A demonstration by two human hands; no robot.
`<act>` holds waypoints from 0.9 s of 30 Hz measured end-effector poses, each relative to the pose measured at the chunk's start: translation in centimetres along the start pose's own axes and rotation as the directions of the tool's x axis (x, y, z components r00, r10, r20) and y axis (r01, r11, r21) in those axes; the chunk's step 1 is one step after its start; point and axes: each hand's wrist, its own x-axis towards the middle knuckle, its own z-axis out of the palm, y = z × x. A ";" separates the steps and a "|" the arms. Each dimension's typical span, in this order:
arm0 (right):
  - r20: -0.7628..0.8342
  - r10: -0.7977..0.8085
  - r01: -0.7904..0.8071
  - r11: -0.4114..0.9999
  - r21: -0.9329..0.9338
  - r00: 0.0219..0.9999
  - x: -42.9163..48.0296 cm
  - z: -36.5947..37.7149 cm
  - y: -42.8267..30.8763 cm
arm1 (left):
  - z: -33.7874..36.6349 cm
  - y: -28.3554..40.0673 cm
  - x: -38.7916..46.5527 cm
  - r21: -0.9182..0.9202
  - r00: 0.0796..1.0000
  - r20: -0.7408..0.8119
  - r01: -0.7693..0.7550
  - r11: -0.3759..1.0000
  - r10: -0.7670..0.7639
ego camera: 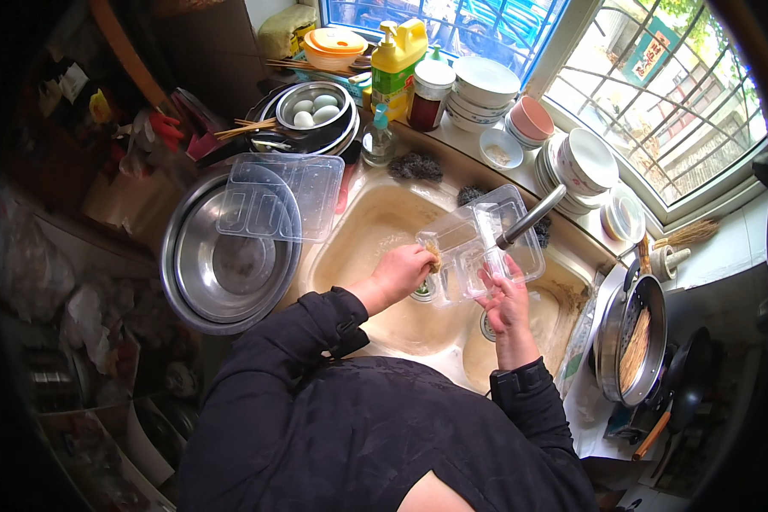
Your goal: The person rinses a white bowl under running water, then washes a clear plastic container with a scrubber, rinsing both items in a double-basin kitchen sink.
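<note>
Over the double-basin sink (384, 211), my right hand (507, 296) grips a clear plastic food container (464, 246) from below, its fingers showing through the wall. The container is tilted beneath the metal faucet (531, 217), from which water seems to run. My left hand (402, 274) pinches a brownish scrubbing pad (433, 257) at the container's left end. Green scraps sit at the drain (424, 291) of the left basin. To the left, a clear compartmented plastic lid (281, 198) lies across the rim of nested steel basins (230, 269).
Dark scouring pads (416, 166) lie on the sink's back ledge. Bowls (486, 83), a yellow detergent jug (398, 70) and a pump bottle (379, 137) stand behind. Eggs (313, 110) fill a steel bowl at back left. At right are a steel steamer pot (633, 345) and a wok (688, 377).
</note>
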 end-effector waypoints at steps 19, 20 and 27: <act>0.113 0.046 -0.067 0.981 0.182 0.992 -0.1 0.4 0.3 | 2.6 0.7 -0.8 -0.250 0.924 0.380 0.141 0.958 -0.037; 0.118 0.056 -0.076 0.982 0.172 0.991 -0.1 0.4 0.2 | 2.3 0.6 -0.8 -0.119 0.923 0.379 -0.029 0.992 0.072; 0.111 0.076 -0.084 0.994 0.071 0.991 0.0 0.5 0.2 | 1.0 0.1 -0.3 0.277 0.830 0.463 -0.468 0.839 0.311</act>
